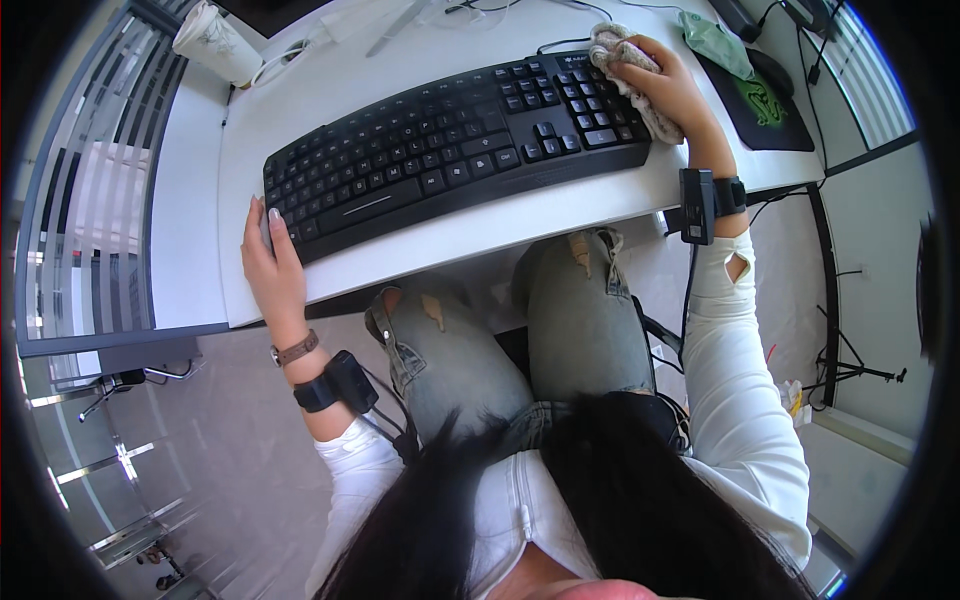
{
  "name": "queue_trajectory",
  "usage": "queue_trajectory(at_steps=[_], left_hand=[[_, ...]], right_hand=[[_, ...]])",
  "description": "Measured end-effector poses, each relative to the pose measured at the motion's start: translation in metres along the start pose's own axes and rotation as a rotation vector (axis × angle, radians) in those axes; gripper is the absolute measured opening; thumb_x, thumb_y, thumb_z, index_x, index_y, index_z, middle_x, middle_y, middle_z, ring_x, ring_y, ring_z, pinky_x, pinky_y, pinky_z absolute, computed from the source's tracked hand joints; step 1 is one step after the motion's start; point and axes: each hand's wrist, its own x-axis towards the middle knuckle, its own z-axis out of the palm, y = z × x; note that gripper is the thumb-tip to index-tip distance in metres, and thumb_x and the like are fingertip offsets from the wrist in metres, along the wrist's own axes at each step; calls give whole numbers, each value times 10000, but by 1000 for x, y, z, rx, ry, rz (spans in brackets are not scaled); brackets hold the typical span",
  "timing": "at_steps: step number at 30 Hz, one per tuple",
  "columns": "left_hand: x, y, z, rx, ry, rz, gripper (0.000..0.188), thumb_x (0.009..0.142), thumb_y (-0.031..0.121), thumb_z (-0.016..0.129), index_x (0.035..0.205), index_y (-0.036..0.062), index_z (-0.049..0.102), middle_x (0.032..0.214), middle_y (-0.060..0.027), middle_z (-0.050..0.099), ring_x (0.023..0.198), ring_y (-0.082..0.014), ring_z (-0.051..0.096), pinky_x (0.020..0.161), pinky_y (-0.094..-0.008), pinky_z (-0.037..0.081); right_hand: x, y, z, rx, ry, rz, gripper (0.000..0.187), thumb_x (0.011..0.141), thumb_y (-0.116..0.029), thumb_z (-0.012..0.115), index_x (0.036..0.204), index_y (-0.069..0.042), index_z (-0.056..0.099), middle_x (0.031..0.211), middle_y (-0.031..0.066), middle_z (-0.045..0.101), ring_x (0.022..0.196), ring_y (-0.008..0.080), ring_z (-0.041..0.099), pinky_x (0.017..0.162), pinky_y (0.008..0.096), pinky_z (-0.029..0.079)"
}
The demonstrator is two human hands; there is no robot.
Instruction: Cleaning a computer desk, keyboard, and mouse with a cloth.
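Our right hand presses a crumpled cloth onto the black keyboard, fingers curled over it. Our left hand steadies the keyboard's left end, fingers together.

One view only, worn on my head, left of a pair, so nothing is shared with a second view. It looks steeply down over my own hair and lap. The black keyboard sits in the upper middle, close, about arm's reach from the lens. Beyond the keyboard, the white desk runs to the top rim. My forearms enter from below the keyboard on either side. Fisheye: desk edges bow outward, corners go dark.
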Motion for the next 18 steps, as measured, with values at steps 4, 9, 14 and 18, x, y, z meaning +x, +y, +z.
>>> queue_trajectory(at_steps=[4, 9, 14, 18], left_hand=[[1, 5, -1, 17, -7, 3, 429, 998, 318, 477, 1290, 12, 544, 1267, -189, 586, 1175, -336, 541, 1008, -388, 402], [1, 7, 0, 30, -1, -14, 425, 994, 329, 480, 1272, 17, 560, 1247, -197, 594, 1154, -342, 548, 996, -397, 407], [2, 3, -1, 22, 17, -7, 438, 989, 353, 478, 1269, 27, 563, 1220, -200, 607, 1137, -350, 550, 990, -409, 404], [1, 3, 2, 69, 25, 7, 445, 981, 362, 491, 1263, 27, 565, 1225, -208, 600, 1136, -367, 542, 994, -415, 392]], right_hand=[[2, 1, -3, 8, -20, 61, 556, 753, -287, 759, 1223, -25, 617, 1062, 115, 677, 952, 183, 637, 879, 292, 484], [13, 28, -1, -53, 61, 26, 576, 732, -346, 763, 1212, -55, 634, 1048, 125, 688, 951, 199, 652, 875, 306, 489], [16, 27, -1, -89, 71, 14, 519, 740, -375, 746, 1166, -90, 664, 990, 107, 701, 909, 187, 658, 849, 313, 495], [19, 30, -4, -93, 109, 49, 494, 754, -393, 737, 1138, -89, 671, 953, 89, 703, 858, 167, 652, 800, 295, 494]])
